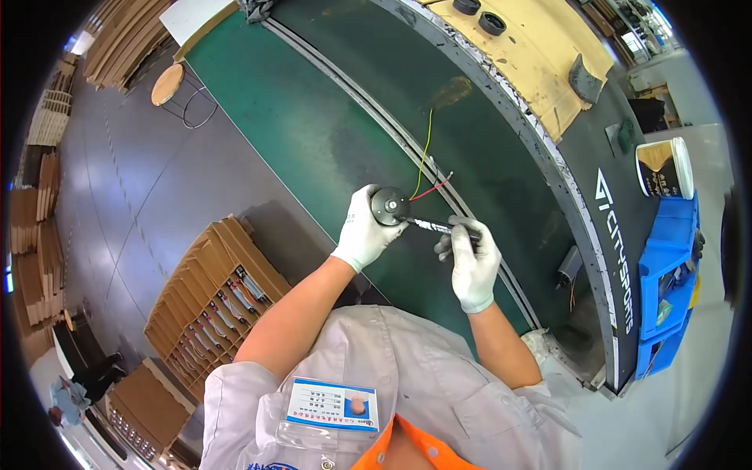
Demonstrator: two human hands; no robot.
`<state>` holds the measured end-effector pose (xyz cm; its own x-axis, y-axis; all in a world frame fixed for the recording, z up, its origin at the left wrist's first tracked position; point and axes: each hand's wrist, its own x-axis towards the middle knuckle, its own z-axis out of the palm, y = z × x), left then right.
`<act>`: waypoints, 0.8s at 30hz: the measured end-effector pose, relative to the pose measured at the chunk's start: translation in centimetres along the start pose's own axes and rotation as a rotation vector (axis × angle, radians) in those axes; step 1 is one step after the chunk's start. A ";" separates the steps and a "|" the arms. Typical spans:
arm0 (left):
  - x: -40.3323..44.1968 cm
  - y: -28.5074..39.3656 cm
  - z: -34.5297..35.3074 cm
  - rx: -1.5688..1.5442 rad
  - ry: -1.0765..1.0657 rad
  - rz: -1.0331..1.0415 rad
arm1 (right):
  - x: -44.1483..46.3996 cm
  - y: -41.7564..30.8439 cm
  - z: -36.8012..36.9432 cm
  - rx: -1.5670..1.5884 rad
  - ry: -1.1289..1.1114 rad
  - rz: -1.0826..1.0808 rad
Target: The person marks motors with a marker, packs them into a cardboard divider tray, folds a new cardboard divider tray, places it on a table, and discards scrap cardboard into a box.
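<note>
In the head view, my left hand (365, 233), in a white glove, is wrapped around a round black motor (384, 205) whose flat end with a central shaft faces up. A yellow-green wire (425, 153) and a red wire (431, 190) run out from the motor across the green table. In my gloved right hand (475, 262) is a black marker pen with white lettering (429, 225), gripped between the fingers. The pen's tip points at the motor's edge; whether it touches cannot be made out. Both hands are above the table, near its front edge.
A metal rail (345, 82) runs along the green table (266, 102). Another motor (569, 266) lies at the right. Beyond a curved panel are blue bins (666, 223) and a bucket (664, 167). A divided cardboard box (188, 301) with several parts stands left; a stool (168, 84) is farther off.
</note>
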<state>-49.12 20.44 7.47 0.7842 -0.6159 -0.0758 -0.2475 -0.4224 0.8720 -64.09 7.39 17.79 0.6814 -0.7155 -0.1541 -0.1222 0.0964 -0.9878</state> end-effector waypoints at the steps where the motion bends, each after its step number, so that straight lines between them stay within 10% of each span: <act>1: 0.1 -0.1 0.0 0.003 -0.003 0.001 | 0.0 0.6 0.0 0.024 0.001 0.056; 9: -0.1 -0.2 0.1 -0.083 0.007 -0.045 | 0.8 2.7 0.4 0.014 -0.036 0.126; 14: 0.0 -0.4 0.0 -0.007 -0.006 -0.012 | 0.0 1.4 -0.4 -0.622 -0.267 -0.517; 24: -0.1 0.1 -0.4 -0.061 0.004 -0.032 | -0.5 0.8 -0.2 -0.613 -0.304 -0.585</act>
<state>-48.99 20.76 7.78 0.7932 -0.6003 -0.1024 -0.1872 -0.4003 0.8971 -64.68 7.70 17.06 0.9064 -0.3120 0.2848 -0.0002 -0.6745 -0.7383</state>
